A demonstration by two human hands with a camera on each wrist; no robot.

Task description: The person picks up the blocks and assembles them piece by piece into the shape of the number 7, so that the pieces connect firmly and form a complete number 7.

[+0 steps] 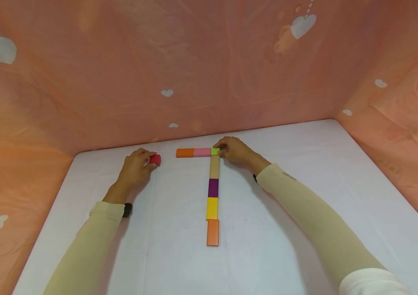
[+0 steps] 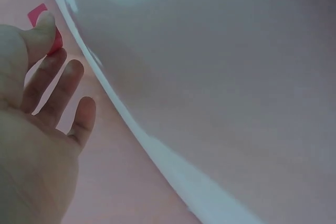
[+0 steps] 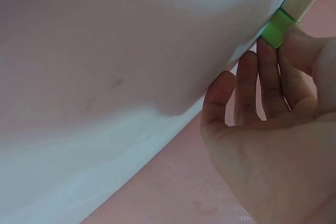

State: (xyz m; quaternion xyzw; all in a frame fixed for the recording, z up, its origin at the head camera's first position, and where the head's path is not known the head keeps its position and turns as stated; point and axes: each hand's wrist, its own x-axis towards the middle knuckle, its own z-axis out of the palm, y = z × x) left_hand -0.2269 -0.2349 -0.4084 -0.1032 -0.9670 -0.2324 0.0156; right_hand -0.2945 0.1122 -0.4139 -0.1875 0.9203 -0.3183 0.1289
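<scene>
In the head view my left hand (image 1: 134,169) pinches a red block (image 1: 155,160) between thumb and fingers, left of a row of blocks on the white table. The left wrist view shows the thumb across the red block (image 2: 37,14). My right hand (image 1: 239,152) grips a small green block (image 1: 214,151) by its right side, at the corner of an L-like layout. Left of the green block lie a pink block (image 1: 202,152) and an orange block (image 1: 184,153). Toward me from it run a plain wooden block (image 1: 214,166), a purple block (image 1: 213,187) and a yellow block (image 1: 212,208).
A lighter orange block (image 1: 213,232) forms the near end of the column, slightly offset from the yellow one. The white tabletop (image 1: 175,262) reaches back to a pinkish-orange cloth (image 1: 209,69) with white hearts, which also stands along both sides.
</scene>
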